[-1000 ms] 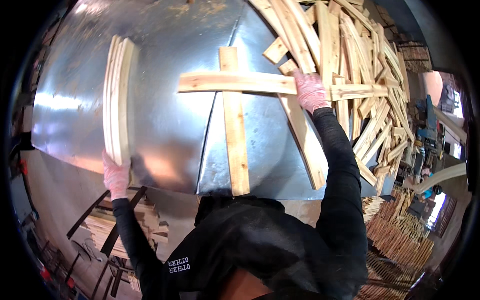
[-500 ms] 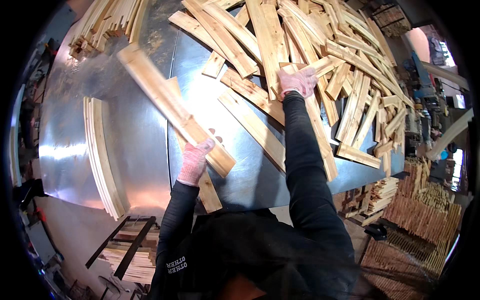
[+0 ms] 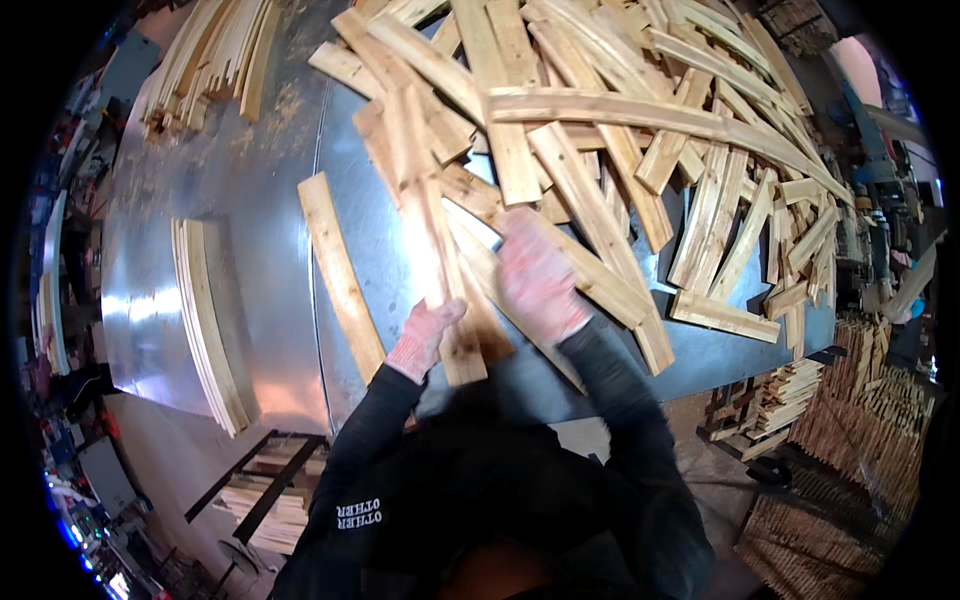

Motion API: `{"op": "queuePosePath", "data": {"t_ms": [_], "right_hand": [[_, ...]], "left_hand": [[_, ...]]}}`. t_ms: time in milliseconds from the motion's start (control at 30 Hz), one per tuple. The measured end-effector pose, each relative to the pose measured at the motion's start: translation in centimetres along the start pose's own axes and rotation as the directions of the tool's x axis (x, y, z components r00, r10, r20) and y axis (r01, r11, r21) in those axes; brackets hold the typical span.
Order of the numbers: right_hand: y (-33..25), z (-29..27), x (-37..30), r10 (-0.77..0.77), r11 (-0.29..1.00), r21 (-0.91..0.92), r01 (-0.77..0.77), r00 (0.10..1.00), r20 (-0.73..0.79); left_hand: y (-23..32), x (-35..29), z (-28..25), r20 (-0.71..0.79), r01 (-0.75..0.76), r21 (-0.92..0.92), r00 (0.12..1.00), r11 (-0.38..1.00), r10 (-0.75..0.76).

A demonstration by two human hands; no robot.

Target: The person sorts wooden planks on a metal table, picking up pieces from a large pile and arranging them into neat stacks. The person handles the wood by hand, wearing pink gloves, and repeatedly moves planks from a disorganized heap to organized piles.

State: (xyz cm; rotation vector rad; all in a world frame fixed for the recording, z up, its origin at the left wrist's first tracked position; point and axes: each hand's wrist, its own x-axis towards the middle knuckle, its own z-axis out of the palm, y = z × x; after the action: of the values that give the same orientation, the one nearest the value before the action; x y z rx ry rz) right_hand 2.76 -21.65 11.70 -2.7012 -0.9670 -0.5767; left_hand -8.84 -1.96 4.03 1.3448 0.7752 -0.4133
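Both my hands wear whitish-pink work gloves. My left hand (image 3: 425, 335) grips the near part of a pale wooden board (image 3: 430, 230), thumb over its face. That board points away from me, over other boards on the metal table (image 3: 270, 270). My right hand (image 3: 540, 280) is smeared by motion just right of it, over a board (image 3: 600, 275) lying aslant; whether it touches anything is unclear. A single board (image 3: 340, 275) lies on the table left of my left hand. A large jumbled heap of boards (image 3: 620, 110) spreads beyond and to the right.
A neat row of boards (image 3: 205, 330) lies at the table's left, its near end at the front edge. Further off stands a bundle of strips (image 3: 215, 60). Below the table are a dark-framed rack with wood (image 3: 265, 490) at left and stacked wood (image 3: 820, 440) at right.
My right hand has drawn back from the heap toward my body. The board in my left hand has swung from leaning left to pointing nearly straight away. The view has shifted slightly.
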Motion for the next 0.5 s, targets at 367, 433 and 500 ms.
{"op": "queuePosePath", "data": {"t_ms": [367, 433, 500], "right_hand": [[18.8, -3.5, 15.3, 0.205, 0.978, -0.164, -0.126, 0.696, 0.688], [14.0, -4.3, 13.8, 0.095, 0.980, 0.049, -0.195, 0.664, 0.742], [9.0, -5.3, 10.0, 0.049, 0.856, 0.323, -0.404, 0.684, 0.728]], "left_hand": [[-0.8, -3.1, 2.5, 0.016, -0.054, -0.338, 0.998, 0.940, 0.063], [-1.7, -2.1, 2.3, 0.006, -0.067, -0.301, 0.997, 0.951, 0.072], [0.1, -2.7, 3.7, 0.109, -0.001, -0.536, 0.992, 0.844, 0.070]]}}
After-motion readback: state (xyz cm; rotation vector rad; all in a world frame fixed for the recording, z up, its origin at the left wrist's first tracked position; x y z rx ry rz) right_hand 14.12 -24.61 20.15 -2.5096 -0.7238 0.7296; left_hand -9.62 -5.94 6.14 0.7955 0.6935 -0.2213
